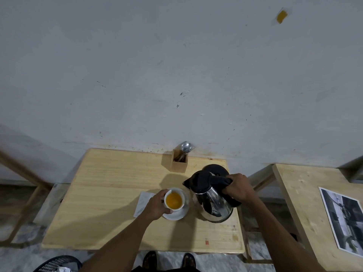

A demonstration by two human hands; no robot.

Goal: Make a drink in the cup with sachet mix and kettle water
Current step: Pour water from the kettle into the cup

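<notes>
A white cup (182, 201) holding orange liquid sits on a white saucer (179, 213) near the middle of the wooden table (102, 193). My left hand (156, 206) grips the cup from its left side. A steel kettle (213, 201) with a black lid and handle is to the right of the cup, tilted a little, spout toward the cup. My right hand (238, 188) is closed around the kettle's handle. No water is seen leaving the spout. A white sachet or napkin (142, 200) lies flat just left of the saucer, partly under my left hand.
A wooden holder (179, 160) with spoons stands at the table's back edge by the wall. The black kettle base (216, 168) lies behind the kettle. A second wooden table (306, 203) with a printed photo (345, 218) is at the right. A black basket (59, 264) sits at bottom left.
</notes>
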